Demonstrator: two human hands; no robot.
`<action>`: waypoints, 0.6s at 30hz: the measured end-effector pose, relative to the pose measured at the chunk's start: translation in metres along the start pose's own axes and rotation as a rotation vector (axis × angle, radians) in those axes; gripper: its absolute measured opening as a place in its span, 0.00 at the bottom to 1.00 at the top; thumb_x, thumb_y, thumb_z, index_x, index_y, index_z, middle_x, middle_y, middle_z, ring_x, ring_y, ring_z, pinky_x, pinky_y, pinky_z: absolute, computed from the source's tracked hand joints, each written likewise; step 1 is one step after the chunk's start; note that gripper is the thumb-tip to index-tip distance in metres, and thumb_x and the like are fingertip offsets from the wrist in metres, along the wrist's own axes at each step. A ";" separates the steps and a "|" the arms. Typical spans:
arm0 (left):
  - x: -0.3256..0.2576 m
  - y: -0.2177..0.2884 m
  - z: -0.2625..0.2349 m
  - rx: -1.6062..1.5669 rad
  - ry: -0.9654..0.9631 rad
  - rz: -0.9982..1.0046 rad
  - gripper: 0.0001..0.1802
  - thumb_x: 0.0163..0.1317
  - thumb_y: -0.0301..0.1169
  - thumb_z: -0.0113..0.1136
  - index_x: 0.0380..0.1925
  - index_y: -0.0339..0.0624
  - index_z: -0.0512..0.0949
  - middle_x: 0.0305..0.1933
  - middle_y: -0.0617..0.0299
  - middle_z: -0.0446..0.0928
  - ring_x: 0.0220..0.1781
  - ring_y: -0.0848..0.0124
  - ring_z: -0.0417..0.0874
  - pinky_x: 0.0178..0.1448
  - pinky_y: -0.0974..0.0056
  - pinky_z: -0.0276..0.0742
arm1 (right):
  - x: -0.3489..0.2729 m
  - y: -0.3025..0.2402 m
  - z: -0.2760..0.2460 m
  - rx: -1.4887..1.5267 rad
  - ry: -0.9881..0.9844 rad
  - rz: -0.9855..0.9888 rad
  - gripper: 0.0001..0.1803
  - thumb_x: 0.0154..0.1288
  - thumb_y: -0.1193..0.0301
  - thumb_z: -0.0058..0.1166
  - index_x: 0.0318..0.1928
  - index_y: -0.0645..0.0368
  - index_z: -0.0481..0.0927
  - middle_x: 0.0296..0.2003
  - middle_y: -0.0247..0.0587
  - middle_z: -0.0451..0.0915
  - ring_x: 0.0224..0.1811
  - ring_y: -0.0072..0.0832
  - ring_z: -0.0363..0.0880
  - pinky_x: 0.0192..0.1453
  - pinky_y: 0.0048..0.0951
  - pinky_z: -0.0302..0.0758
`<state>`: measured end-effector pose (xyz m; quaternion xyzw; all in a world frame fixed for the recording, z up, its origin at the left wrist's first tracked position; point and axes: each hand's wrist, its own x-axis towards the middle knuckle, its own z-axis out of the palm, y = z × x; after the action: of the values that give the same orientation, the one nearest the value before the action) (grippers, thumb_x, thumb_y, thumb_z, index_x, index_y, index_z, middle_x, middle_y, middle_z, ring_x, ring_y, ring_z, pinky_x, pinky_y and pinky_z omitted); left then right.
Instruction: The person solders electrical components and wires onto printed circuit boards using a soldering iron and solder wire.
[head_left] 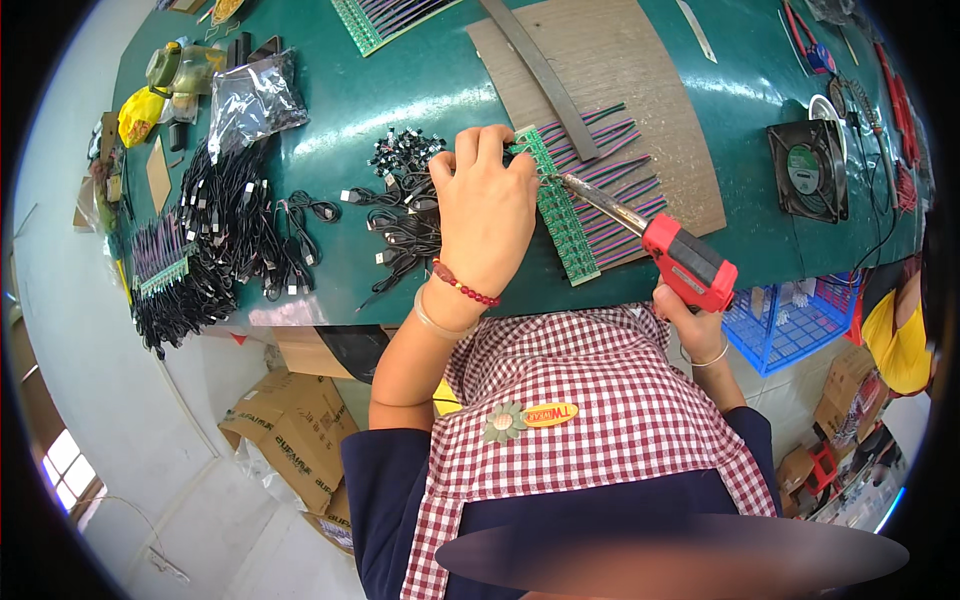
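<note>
My right hand (690,322) is wrapped round the handle of a red and black soldering gun (690,262). Its metal nose points left, and the tip reaches the long green circuit board strip (566,226). Pink and black wires (628,200) fan out from the strip's right side. At the upper left edge of that strip, my left hand (486,195) is closed with bent fingers; what they pinch is hidden behind the hand. Coiled black USB cables (408,240) lie just left of this hand, with a heap of small connectors (400,152) beyond them.
A metal bar (545,80) lies across a brown board (640,90) under the wires. Bundled black cables (225,215) hang over the table's left edge. A black fan (806,170) stands at right, above a blue basket (790,325). Another green strip (365,35) lies at the far side.
</note>
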<state>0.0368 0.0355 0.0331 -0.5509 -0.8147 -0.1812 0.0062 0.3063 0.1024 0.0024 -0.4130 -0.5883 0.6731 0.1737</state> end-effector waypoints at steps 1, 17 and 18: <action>0.000 0.000 -0.001 0.009 -0.008 0.002 0.04 0.47 0.28 0.60 0.23 0.40 0.79 0.43 0.57 0.73 0.50 0.62 0.69 0.52 0.55 0.61 | 0.000 -0.001 0.000 -0.017 -0.020 -0.024 0.17 0.54 0.75 0.62 0.46 0.63 0.77 0.37 0.34 0.79 0.37 0.19 0.75 0.41 0.23 0.73; 0.003 0.002 -0.004 0.079 -0.082 -0.012 0.03 0.48 0.29 0.61 0.25 0.43 0.80 0.46 0.61 0.73 0.51 0.62 0.69 0.51 0.56 0.61 | 0.000 -0.007 0.006 -0.072 0.000 -0.118 0.16 0.59 0.80 0.51 0.49 0.70 0.73 0.23 0.32 0.74 0.23 0.17 0.70 0.28 0.19 0.66; 0.004 0.002 -0.003 0.078 -0.082 -0.010 0.03 0.48 0.29 0.61 0.25 0.43 0.80 0.46 0.61 0.73 0.51 0.62 0.69 0.51 0.56 0.61 | 0.000 -0.007 0.006 -0.073 0.002 -0.118 0.16 0.59 0.80 0.51 0.49 0.70 0.73 0.23 0.32 0.74 0.23 0.17 0.70 0.28 0.19 0.66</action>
<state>0.0363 0.0383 0.0373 -0.5530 -0.8235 -0.1266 -0.0064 0.2998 0.1005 0.0089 -0.3844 -0.6355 0.6395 0.1986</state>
